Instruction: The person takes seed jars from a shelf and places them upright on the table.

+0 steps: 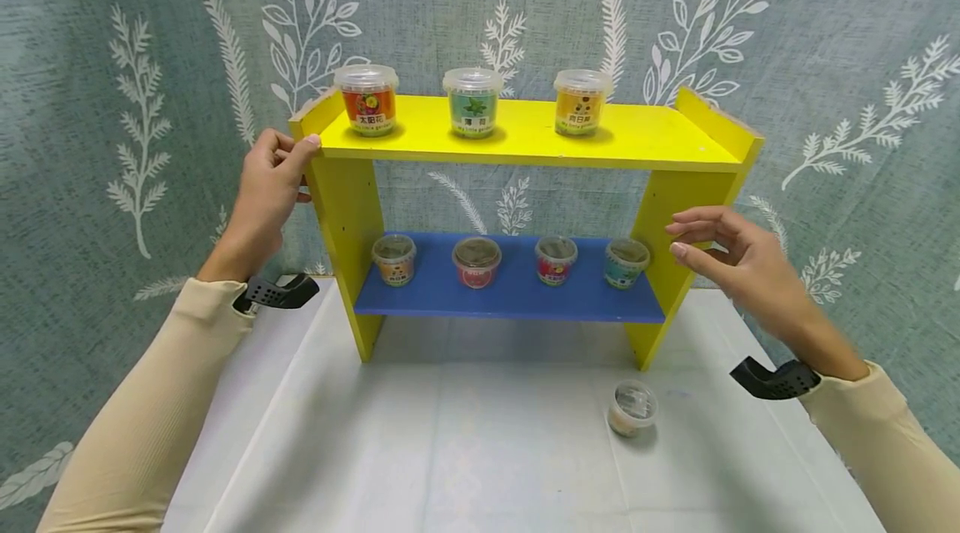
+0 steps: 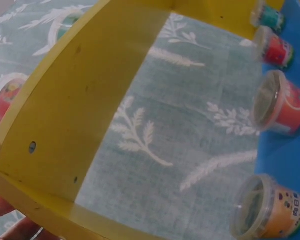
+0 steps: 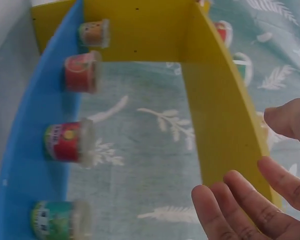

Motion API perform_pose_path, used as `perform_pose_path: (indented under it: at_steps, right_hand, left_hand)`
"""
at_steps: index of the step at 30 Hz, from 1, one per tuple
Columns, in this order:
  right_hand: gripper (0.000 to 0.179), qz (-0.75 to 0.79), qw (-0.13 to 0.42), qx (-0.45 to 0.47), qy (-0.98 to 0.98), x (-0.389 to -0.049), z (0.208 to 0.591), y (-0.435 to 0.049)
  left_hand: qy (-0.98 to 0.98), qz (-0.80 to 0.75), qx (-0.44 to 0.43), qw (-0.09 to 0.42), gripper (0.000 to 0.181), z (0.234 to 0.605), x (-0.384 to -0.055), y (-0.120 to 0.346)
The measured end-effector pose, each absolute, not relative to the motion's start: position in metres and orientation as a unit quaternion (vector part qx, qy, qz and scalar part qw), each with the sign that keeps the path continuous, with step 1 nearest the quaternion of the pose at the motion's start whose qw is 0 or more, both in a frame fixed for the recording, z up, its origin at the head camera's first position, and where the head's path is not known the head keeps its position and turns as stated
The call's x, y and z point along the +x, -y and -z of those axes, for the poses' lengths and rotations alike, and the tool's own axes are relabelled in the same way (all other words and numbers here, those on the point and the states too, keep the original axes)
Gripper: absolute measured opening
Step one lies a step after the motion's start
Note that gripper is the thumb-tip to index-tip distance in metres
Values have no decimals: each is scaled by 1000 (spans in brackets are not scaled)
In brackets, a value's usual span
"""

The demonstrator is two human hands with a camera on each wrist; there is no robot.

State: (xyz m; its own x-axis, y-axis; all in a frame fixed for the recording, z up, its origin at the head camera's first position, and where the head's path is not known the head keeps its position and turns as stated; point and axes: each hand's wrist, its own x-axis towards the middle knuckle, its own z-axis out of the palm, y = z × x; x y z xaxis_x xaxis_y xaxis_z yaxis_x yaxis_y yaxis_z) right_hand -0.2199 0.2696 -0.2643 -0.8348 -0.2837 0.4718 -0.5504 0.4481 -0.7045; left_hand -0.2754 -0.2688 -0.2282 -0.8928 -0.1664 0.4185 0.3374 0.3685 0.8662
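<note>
A yellow and blue two-tier shelf (image 1: 525,151) stands on the white table. My left hand (image 1: 272,191) grips its upper left corner, thumb at the front edge and fingers around the outside of the side panel. In front of the right side panel is my right hand (image 1: 731,253), fingers loosely bent and holding nothing. Three lidded cups stand on the yellow top: a red-orange cup (image 1: 367,101), a green cup (image 1: 473,103) and a yellow cup (image 1: 581,103). Below, the blue board holds an orange cup (image 1: 395,260), a pink cup (image 1: 476,262), a red cup (image 1: 555,260) and a teal cup (image 1: 626,263).
One more clear-lidded cup (image 1: 632,408) sits on the white table (image 1: 480,450), in front of the shelf's right leg. Behind everything hangs a grey-green curtain (image 1: 442,7) with white leaf patterns. A black strap circles each wrist.
</note>
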Motion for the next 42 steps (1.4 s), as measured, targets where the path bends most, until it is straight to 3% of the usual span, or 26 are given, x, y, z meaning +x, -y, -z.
perform_pose_path:
  at_steps: [15, 21, 30, 42]
  right_hand:
    - [39, -536, 166, 299, 772, -231, 209, -252]
    - [42, -513, 170, 272, 796, -238, 193, -242]
    - [42, -600, 161, 286, 730, -257, 183, -231]
    - [53, -545, 148, 229, 792, -282, 160, -212]
  left_hand:
    - [790, 566, -56, 231, 38, 227, -274, 268]
    - [791, 562, -59, 234, 37, 228, -273, 272]
    - [792, 564, -56, 225, 40, 229, -276, 267]
    - [796, 557, -49, 230, 40, 229, -277, 270]
